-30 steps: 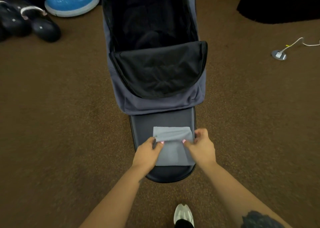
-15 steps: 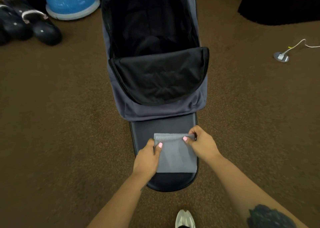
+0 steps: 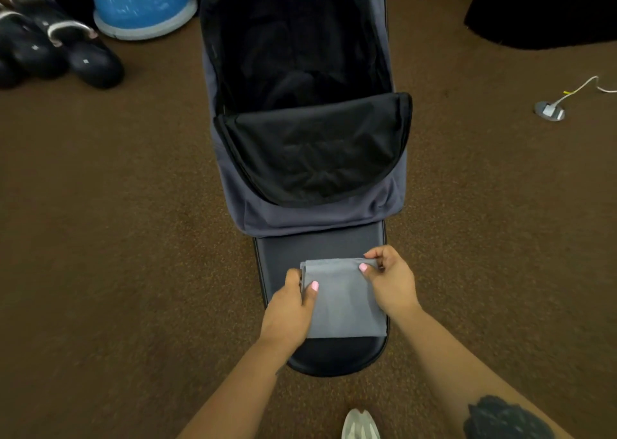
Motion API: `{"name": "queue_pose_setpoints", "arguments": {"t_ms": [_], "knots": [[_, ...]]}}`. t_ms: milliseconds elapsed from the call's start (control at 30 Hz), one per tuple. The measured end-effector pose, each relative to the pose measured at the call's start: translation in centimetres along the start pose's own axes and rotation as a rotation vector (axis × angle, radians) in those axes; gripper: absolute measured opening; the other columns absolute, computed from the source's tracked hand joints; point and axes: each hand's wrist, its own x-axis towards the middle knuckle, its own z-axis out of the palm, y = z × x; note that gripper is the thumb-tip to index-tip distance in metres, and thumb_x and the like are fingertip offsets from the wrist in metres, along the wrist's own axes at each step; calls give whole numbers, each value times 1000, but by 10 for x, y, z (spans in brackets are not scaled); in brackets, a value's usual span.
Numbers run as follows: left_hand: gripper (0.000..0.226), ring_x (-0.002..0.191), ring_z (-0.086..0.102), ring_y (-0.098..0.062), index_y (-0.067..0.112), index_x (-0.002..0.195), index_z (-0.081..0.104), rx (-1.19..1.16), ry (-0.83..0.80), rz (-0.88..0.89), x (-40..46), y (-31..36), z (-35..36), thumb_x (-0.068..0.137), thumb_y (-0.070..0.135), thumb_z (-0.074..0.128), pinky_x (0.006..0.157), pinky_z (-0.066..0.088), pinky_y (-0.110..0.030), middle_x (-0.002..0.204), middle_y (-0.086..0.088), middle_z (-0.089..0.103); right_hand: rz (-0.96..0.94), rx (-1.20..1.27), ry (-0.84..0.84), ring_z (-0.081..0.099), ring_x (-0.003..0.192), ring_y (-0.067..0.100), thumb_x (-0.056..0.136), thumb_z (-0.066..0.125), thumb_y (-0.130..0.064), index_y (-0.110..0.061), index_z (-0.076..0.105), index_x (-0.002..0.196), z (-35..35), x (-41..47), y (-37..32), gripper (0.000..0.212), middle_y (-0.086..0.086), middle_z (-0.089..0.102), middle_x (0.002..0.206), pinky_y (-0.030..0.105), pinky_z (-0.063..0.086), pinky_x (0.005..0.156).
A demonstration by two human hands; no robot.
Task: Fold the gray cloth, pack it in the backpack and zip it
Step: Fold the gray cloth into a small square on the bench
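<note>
Fingers of the right hand were pinched on the cloth's far right corner, thumb on top. The left hand was clamped on the left edge near the far corner, thumb pressed on the top face. The cloth was laid folded flat on the bag's opened flap, its right edge close to the flap's rim, with bare flap left beyond the far edge and at the rounded near end. The main compartment was seen gaping open beyond, dark inside. Open carpet was spread on both sides. A shoe was seen at the lower edge.
</note>
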Motion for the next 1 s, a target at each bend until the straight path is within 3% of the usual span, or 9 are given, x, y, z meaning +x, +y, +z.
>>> {"name": "queue_pose_setpoints", "arguments": {"t_ms": [167, 267, 400, 500, 633, 700, 800, 933, 1000], "knots": [[22, 94, 61, -16, 22, 114, 37, -87, 57, -22, -1, -3, 4, 96, 34, 43, 78, 51, -37, 108, 1, 64, -18, -3, 41, 53, 85, 15, 90, 59, -14, -18, 53, 94, 3, -2, 0, 9, -3, 58, 88, 17, 37, 62], [22, 90, 60, -17, 22, 111, 38, -81, 167, -21, -2, -3, 6, 94, 30, 49, 76, 51, -36, 107, 3, 59, -67, -72, 75, 52, 90, 18, 90, 59, -13, -15, 52, 97, 7, -3, 1, 10, 1, 55, 101, 25, 39, 75], [15, 89, 49, -12, 20, 97, 47, 157, 443, 400, -4, -3, 7, 86, 25, 54, 79, 43, -26, 100, 0, 52, -142, -233, 184, 48, 101, 20, 88, 62, -18, -13, 53, 110, 6, -9, 3, 25, 5, 48, 115, 36, 46, 82], [13, 97, 50, -10, 26, 96, 52, 328, 291, 687, -2, -6, 14, 84, 24, 49, 85, 33, -23, 103, 10, 55, -431, -423, 254, 56, 97, 28, 87, 57, -14, -12, 60, 102, 3, -17, 10, 15, 7, 59, 105, 41, 47, 80], [51, 135, 30, -14, 18, 135, 43, 651, 86, 644, 2, -17, 25, 87, 36, 39, 113, 27, -47, 140, 3, 50, -670, -683, 79, 55, 121, 19, 88, 39, -25, -20, 62, 117, 9, -27, 31, 37, -1, 67, 119, 38, 33, 107], [65, 139, 22, -18, 15, 147, 25, 743, 20, 541, 5, -21, 24, 88, 43, 34, 108, 32, -56, 149, 0, 40, -646, -765, -34, 23, 141, 7, 93, 33, -33, -23, 41, 140, 13, -29, 46, 49, -3, 49, 144, 39, 6, 116], [73, 141, 16, -20, 14, 149, 3, 768, -90, 462, 9, -26, 23, 90, 49, 29, 103, 36, -60, 154, -2, 28, -591, -809, -127, -25, 140, -4, 96, 21, -41, -36, -6, 148, 16, -28, 59, 59, -9, 12, 155, 40, -18, 112], [70, 143, -17, -13, 22, 145, -16, 740, -219, 442, 8, -14, 16, 91, 53, 15, 113, 4, -65, 157, 8, -13, -526, -839, -239, -30, 138, -1, 89, 5, -48, -28, -7, 147, 12, -29, 48, 62, -11, -5, 157, 50, -16, 115], [67, 146, -4, -13, 24, 149, 5, 702, -202, 408, 12, 0, 10, 92, 54, 25, 115, -3, -61, 159, 9, 2, -501, -840, -275, -22, 141, 6, 87, 3, -52, -27, -2, 149, 9, -31, 36, 67, -12, -5, 159, 50, -15, 114]]}}
